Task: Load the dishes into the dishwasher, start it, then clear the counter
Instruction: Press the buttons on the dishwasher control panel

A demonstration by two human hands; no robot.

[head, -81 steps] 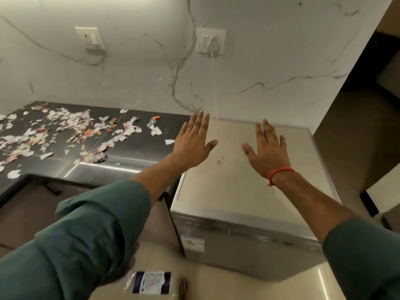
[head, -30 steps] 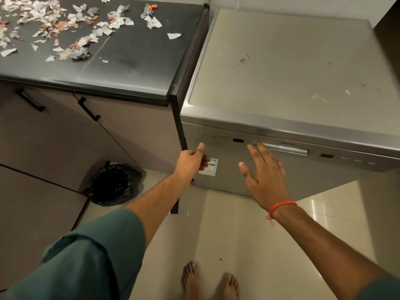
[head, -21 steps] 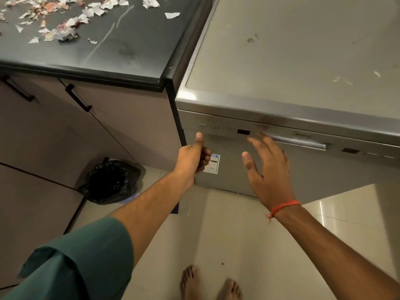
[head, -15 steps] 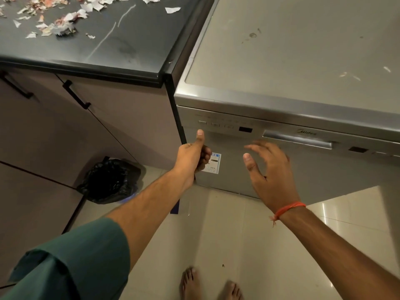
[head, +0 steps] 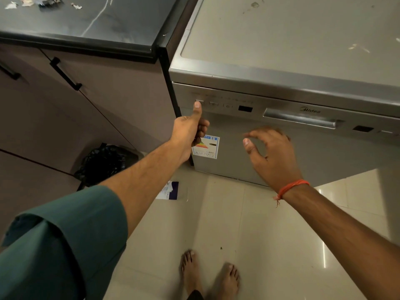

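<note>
A silver dishwasher [head: 292, 68] stands with its door closed, right of the dark counter [head: 86, 20]. My left hand [head: 191, 129] is a fist with the thumb straight up; the thumb tip touches the leftmost button [head: 199, 102] of the control panel. My right hand [head: 270, 148] hovers in front of the door below the handle [head: 299, 119], fingers loosely bent, holding nothing. Torn paper scraps [head: 34, 1] lie on the counter's far left.
Cabinet doors with black handles [head: 65, 71] sit under the counter. A black bin bag [head: 104, 162] stands on the floor at the cabinet, with a blue and white packet [head: 170, 190] beside it. My bare feet [head: 207, 276] are on the pale tiles.
My hands came down from the dishwasher's top to its front. My left thumb rose to the leftmost panel button. My right hand dropped from the handle and its fingers bent.
</note>
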